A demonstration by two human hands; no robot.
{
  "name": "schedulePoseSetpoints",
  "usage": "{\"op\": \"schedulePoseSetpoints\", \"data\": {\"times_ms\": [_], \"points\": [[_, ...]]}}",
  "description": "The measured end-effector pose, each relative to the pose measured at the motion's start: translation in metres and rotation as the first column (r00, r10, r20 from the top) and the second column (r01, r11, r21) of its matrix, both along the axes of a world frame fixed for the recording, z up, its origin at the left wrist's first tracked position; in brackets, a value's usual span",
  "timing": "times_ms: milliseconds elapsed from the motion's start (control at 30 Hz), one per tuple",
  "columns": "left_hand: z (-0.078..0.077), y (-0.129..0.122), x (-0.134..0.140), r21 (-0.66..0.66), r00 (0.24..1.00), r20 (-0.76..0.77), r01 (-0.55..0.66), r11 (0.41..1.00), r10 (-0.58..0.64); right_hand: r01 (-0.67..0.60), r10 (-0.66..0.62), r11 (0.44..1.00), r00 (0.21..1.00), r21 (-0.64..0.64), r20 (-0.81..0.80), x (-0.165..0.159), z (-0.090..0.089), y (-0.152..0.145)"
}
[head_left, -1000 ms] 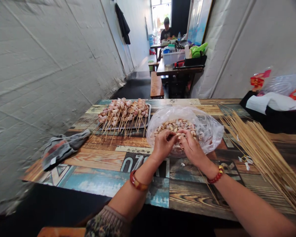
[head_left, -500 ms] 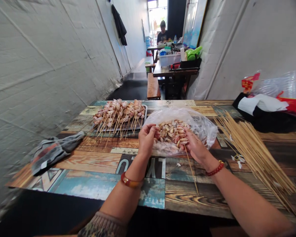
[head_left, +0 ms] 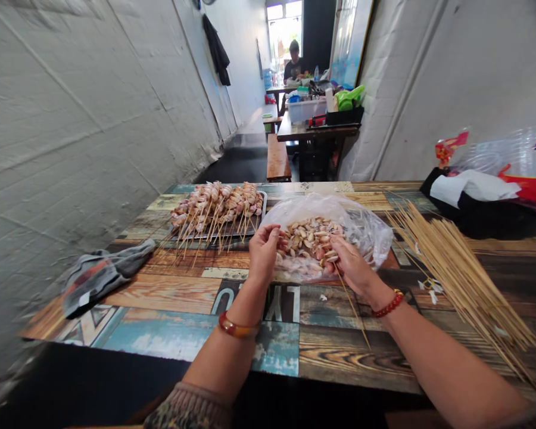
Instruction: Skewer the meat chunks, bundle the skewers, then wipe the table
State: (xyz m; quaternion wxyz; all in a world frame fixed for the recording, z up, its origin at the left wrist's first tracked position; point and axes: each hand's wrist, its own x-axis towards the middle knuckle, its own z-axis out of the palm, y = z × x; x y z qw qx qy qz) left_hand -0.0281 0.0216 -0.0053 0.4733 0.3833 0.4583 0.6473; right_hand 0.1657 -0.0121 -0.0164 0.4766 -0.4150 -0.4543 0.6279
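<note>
Left hand (head_left: 262, 253) is half-curled, contents undeterminable; right hand (head_left: 354, 267), partly closed, holds a skewer (head_left: 352, 308), its upper length indistinct against pale pieces (head_left: 304, 232) and plastic bag (head_left: 371, 238).

The table (head_left: 147, 336) has a dark patch (head_left: 270, 313) with big pale letters: one round like an O or zero, one like an X, the rest partly hidden. The white tag (head_left: 85, 297) on the grey cloth (head_left: 120, 265) and the marks on the red wrapper (head_left: 450, 148) can't be read.
</note>
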Motion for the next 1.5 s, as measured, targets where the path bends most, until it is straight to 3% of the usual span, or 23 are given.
{"op": "schedulePoseSetpoints", "data": {"times_ms": [267, 500, 600, 667, 733, 833, 900, 967, 1033, 1100, 1167, 1233, 1267, 1333, 1433, 1500], "points": [[0.001, -0.001, -0.002, 0.003, 1.000, -0.019, -0.009, 1.000, 0.009, 0.027, -0.033, 0.999, 0.989, 0.046, 0.147, -0.004, 0.003, 0.000], [0.000, 0.005, -0.009, 0.051, 0.985, -0.057, -0.161, 0.986, 0.163, 0.170, -0.172, 0.985, 0.983, 0.042, 0.062, -0.002, 0.002, 0.004], [-0.005, 0.008, -0.010, 0.059, 0.974, -0.144, -0.167, 0.984, 0.174, 0.183, -0.184, 0.983, 0.979, 0.012, 0.085, -0.002, 0.001, 0.005], [-0.008, 0.009, -0.010, 0.060, 0.951, -0.285, -0.109, 0.992, 0.122, 0.169, -0.168, 0.986, 0.979, -0.005, 0.113, -0.002, 0.002, 0.005], [-0.010, 0.008, -0.011, 0.068, 0.853, -0.521, -0.012, 0.998, 0.046, 0.149, -0.145, 0.989, 0.981, -0.017, 0.131, -0.003, 0.003, 0.004], [-0.009, 0.006, -0.015, 0.078, 0.525, -0.851, 0.106, 0.991, 0.011, 0.142, -0.138, 0.990, 0.978, -0.013, 0.154, -0.003, 0.004, 0.003], [-0.007, 0.004, -0.018, 0.060, 0.302, -0.953, 0.169, 0.984, 0.006, 0.148, -0.145, 0.989, 0.976, -0.004, 0.164, -0.003, 0.003, 0.004], [-0.006, 0.003, -0.020, 0.019, 0.132, -0.991, 0.228, 0.974, -0.012, 0.146, -0.145, 0.989, 0.977, 0.007, 0.157, -0.004, 0.003, 0.004], [-0.006, 0.002, -0.022, -0.011, 0.027, -0.999, 0.270, 0.963, -0.019, 0.136, -0.137, 0.991, 0.979, 0.015, 0.148, -0.004, 0.002, 0.004], [-0.006, 0.002, -0.021, -0.027, -0.017, -1.000, 0.299, 0.954, -0.023, 0.133, -0.135, 0.991, 0.980, 0.021, 0.148, -0.004, 0.003, 0.003], [-0.007, 0.003, -0.018, -0.044, -0.006, -0.999, 0.323, 0.946, -0.044, 0.135, -0.136, 0.991, 0.978, 0.018, 0.159, -0.005, 0.004, 0.003], [-0.009, 0.003, -0.014, -0.051, 0.083, -0.993, 0.322, 0.945, -0.081, 0.140, -0.140, 0.990, 0.975, 0.011, 0.173, -0.005, 0.005, 0.002], [-0.010, 0.004, -0.012, -0.044, 0.168, -0.981, 0.307, 0.951, -0.100, 0.141, -0.141, 0.990, 0.974, 0.008, 0.176, -0.005, 0.006, 0.002], [-0.011, 0.004, -0.009, -0.029, 0.416, -0.898, 0.266, 0.963, -0.142, 0.140, -0.140, 0.990, 0.976, 0.010, 0.167, -0.005, 0.006, 0.001], [-0.009, 0.002, -0.005, -0.083, 0.794, -0.543, 0.272, 0.959, -0.272, 0.139, -0.141, 0.990, 0.978, 0.026, 0.151, -0.005, 0.007, 0.000], [-0.005, -0.002, -0.004, -0.122, 0.897, -0.243, 0.350, 0.929, -0.370, 0.130, -0.133, 0.991, 0.980, 0.034, 0.150, -0.005, 0.008, -0.001]]}}
